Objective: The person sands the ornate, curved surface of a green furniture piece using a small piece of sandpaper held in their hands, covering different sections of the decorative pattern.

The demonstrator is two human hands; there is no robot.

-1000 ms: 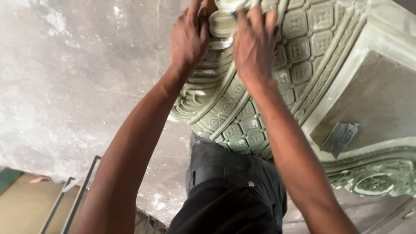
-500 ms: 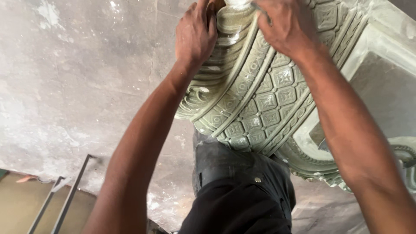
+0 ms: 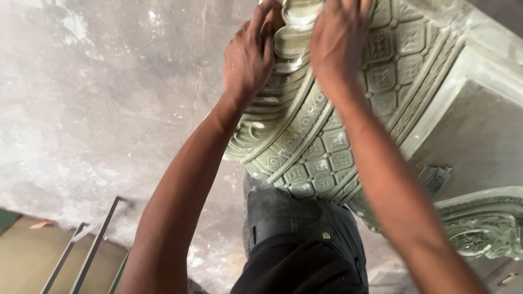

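A large grey-green carved piece [image 3: 321, 147], round and covered in square relief tiles and ribbed mouldings, fills the upper middle of the head view. My left hand [image 3: 249, 54] presses on its ribbed rim at the left side of the top. My right hand [image 3: 339, 41] lies flat on the carving just to the right, fingers reaching past the frame's top edge. Between both hands sits a paler rounded scroll detail [image 3: 297, 27]. Both forearms stretch up from the bottom of the frame.
My dark trousers [image 3: 302, 239] show below the carving. A plain slab face [image 3: 479, 130] and another ornate carved block [image 3: 485, 228] lie at right. Dusty concrete floor [image 3: 98, 98] spreads left, with a metal frame [image 3: 87, 250] at bottom left.
My right hand has shifted back left and down along the carving's top. The left hand stays on the ribbed rim. The view has shifted slightly.
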